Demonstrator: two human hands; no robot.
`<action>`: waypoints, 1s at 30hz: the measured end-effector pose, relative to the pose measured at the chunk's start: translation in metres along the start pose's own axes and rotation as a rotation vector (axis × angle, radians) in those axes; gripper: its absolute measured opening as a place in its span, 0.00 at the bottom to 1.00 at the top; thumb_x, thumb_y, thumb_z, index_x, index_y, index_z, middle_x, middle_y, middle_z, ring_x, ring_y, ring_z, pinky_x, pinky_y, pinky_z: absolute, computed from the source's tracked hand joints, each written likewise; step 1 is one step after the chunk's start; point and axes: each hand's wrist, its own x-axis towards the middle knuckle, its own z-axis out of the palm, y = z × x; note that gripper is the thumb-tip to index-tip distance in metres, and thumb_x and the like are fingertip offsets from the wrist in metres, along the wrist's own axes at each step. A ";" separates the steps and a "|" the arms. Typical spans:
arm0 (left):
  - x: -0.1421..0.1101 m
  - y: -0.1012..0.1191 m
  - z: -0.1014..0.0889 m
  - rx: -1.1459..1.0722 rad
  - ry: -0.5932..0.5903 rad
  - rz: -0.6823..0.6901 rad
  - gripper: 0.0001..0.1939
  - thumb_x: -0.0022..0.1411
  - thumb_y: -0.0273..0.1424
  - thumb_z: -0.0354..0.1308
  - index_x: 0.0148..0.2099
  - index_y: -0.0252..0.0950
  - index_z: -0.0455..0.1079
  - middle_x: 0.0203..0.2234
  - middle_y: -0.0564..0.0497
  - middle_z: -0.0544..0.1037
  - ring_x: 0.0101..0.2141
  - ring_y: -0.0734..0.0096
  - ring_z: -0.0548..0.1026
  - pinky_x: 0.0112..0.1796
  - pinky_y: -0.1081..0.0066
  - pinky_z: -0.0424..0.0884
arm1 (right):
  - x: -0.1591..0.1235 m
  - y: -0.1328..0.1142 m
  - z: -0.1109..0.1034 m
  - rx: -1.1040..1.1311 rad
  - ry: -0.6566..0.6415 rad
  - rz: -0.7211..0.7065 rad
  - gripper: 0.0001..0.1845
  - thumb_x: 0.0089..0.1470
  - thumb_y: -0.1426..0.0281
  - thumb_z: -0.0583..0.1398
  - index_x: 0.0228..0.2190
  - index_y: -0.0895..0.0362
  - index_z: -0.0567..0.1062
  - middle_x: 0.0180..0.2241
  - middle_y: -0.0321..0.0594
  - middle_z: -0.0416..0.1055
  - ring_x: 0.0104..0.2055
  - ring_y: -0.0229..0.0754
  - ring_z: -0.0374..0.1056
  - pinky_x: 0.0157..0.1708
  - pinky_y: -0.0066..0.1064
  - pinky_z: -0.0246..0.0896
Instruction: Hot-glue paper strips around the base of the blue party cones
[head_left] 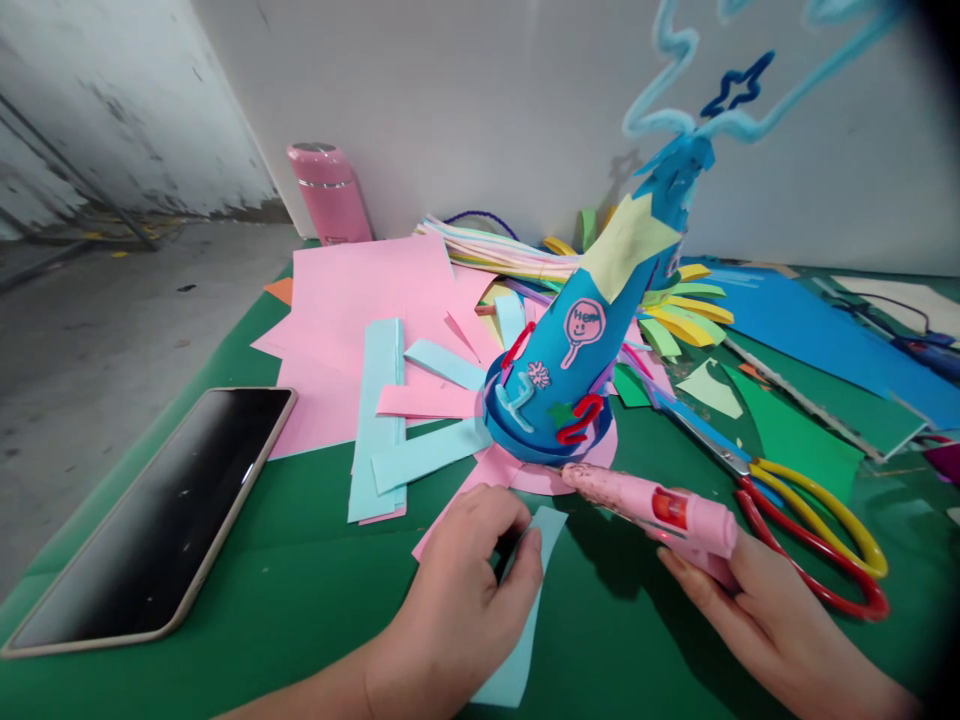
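In my right hand is a pink hot glue gun, its nozzle at the pink paper base of a blue paper cone hat. My left hand is closed, fingers curled, on a light blue paper strip that slopes down past the thumb. The exact grip is partly hidden. Pink and light blue strips fan out from the hat's left side, among them a light blue strip and a pink strip. On the hat are a pale yellow star, a lollipop drawing and red fuzzy shapes.
A phone lies at the left edge of the green table. Behind are pink sheets, a pink bottle and a bundle of pipe cleaners. Scissors with red and yellow handles lie right, near blue paper.
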 end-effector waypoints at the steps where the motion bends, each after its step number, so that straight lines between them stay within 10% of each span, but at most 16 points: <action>1: 0.000 0.000 0.000 -0.004 -0.002 0.002 0.09 0.56 0.28 0.44 0.24 0.37 0.56 0.20 0.53 0.63 0.22 0.74 0.61 0.24 0.72 0.60 | 0.000 0.000 0.000 0.001 -0.001 0.000 0.14 0.53 0.69 0.52 0.43 0.56 0.61 0.33 0.44 0.71 0.32 0.42 0.70 0.28 0.26 0.68; 30: 0.000 0.001 -0.001 -0.004 0.004 -0.007 0.09 0.56 0.28 0.44 0.23 0.37 0.55 0.20 0.54 0.62 0.22 0.74 0.61 0.24 0.73 0.59 | -0.011 -0.001 -0.008 -0.053 0.103 0.121 0.13 0.51 0.66 0.54 0.40 0.56 0.66 0.29 0.40 0.72 0.27 0.40 0.70 0.25 0.24 0.67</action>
